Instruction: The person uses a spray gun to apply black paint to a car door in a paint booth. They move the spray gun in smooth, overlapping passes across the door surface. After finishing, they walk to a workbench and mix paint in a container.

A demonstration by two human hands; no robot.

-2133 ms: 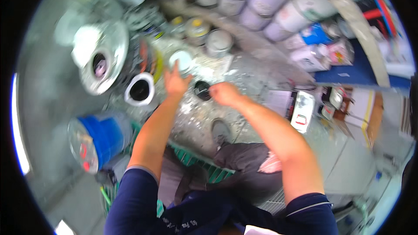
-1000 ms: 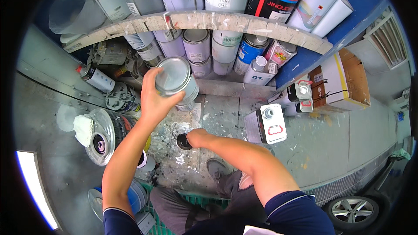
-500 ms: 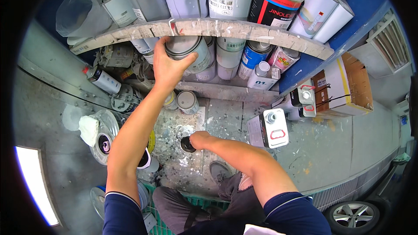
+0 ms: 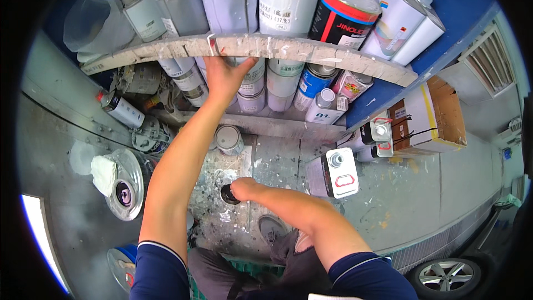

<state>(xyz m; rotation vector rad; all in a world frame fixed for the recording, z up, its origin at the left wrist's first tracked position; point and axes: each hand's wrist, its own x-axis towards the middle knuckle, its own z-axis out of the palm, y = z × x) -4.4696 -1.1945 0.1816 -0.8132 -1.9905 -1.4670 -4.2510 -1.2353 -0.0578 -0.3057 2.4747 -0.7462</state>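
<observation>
My left hand (image 4: 223, 80) reaches under the upper shelf board. Its thumb is spread from fingers hidden beneath the board, and a sliver of a grey paint can (image 4: 237, 60) shows between them. Stacked pale cans (image 4: 252, 103) stand just below that hand. Down at floor level, my right hand (image 4: 243, 189) is closed in a fist by the right rim of a small round cup (image 4: 228, 195) with a dark inside. Whether the fist holds the rim or a thin tool in the cup is hidden. A grey-lidded can (image 4: 229, 139) stands on the floor beyond the cup.
The upper shelf board (image 4: 277, 46) carries several large paint cans. A square metal can (image 4: 345, 172) stands on the floor to the right, near an open cardboard box (image 4: 447, 112). At left sits a clear-wrapped container (image 4: 132, 180) with a white cloth (image 4: 104, 175). A wheel (image 4: 447, 274) is at lower right.
My left hand has pushed the grey can back under the shelf board, so its lid is now mostly hidden. My right hand stays at the cup. The whole view has shifted slightly.
</observation>
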